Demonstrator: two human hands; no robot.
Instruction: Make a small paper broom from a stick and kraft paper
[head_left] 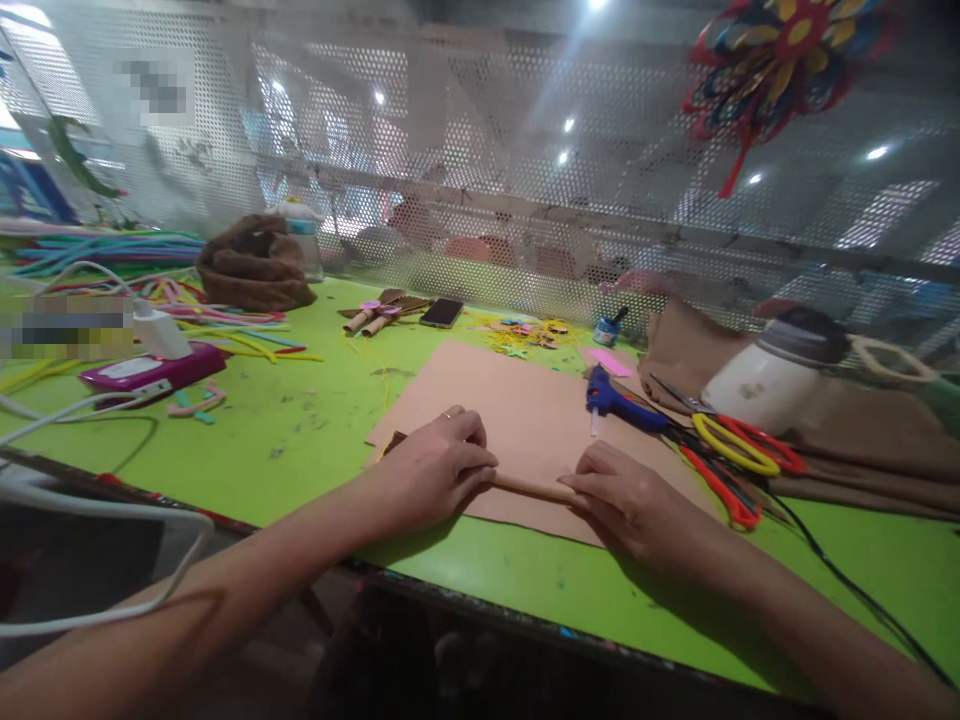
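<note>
A thin tan paper roll [531,487] lies across the near part of a flat brown paper sheet [495,400]. My left hand [442,460] is closed on the roll's left part, its fingers pressed together. On the right end, my right hand [619,495] pinches the same roll between thumb and fingers. A bare stretch of the roll shows between the two hands. Some dark, crinkled material [394,443] sticks out beside my left hand. The blue glue gun [619,403] rests on the sheet's right side, beyond my right hand.
Scissors with yellow handles [735,445] and orange-handled tools [721,488] lie right of the sheet. A white bottle [772,375] rests on folded brown paper [862,430]. At left are a purple power strip [154,372] and white cables. A phone [442,313] and yellow scraps [540,332] lie behind.
</note>
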